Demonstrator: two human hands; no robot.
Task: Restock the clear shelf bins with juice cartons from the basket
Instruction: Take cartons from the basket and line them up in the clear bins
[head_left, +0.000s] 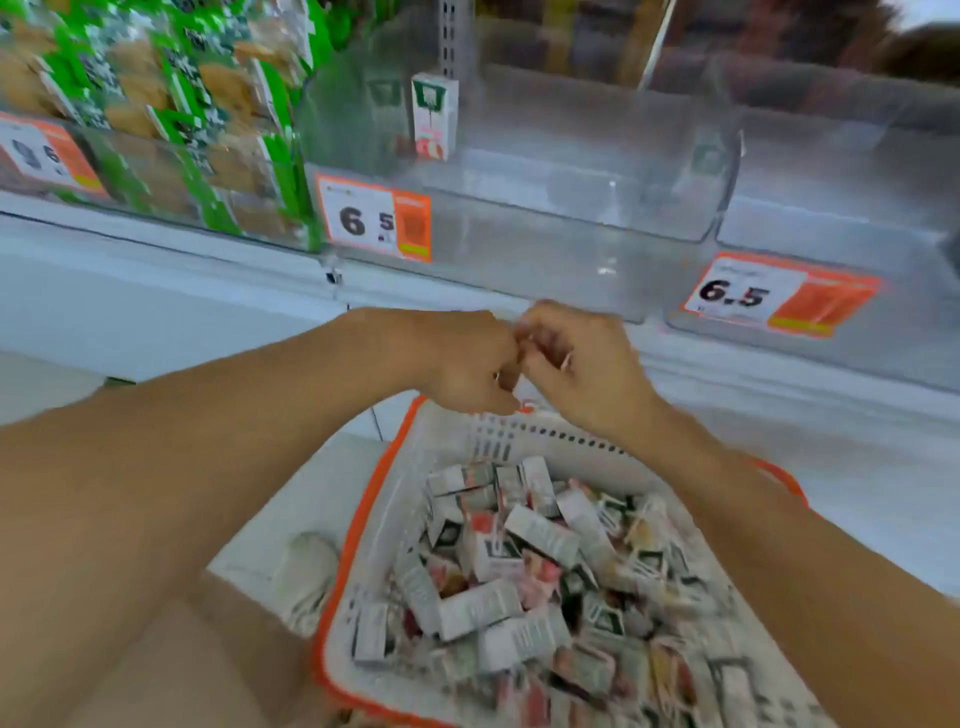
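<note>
Head view only. Juice cartons (540, 571) lie heaped at all angles in a white basket with an orange rim (363, 519), which sits low in front of the person, below the shelf. One carton (434, 115) stands upright near the back left of the middle clear bin (597, 208); the rest of that bin looks bare. The clear bin to its right (857, 171) also shows no cartons. Orange price tags (375, 218) are fixed to the bin fronts. Green snack bags (171, 114) fill the bin on the left.

Left hand (462, 358) and right hand (576, 364) meet above the far rim of the basket, knuckles touching, fingers curled inward. The frame is blurred; whether either grip encloses anything cannot be told, and no carton is visible in them.

Judgement: restocking is at an early stage, with the hands between picks. The next move calls for reaching down into the basket, taking a carton squarely by its sides, and setting it upright beside the one already standing.
</note>
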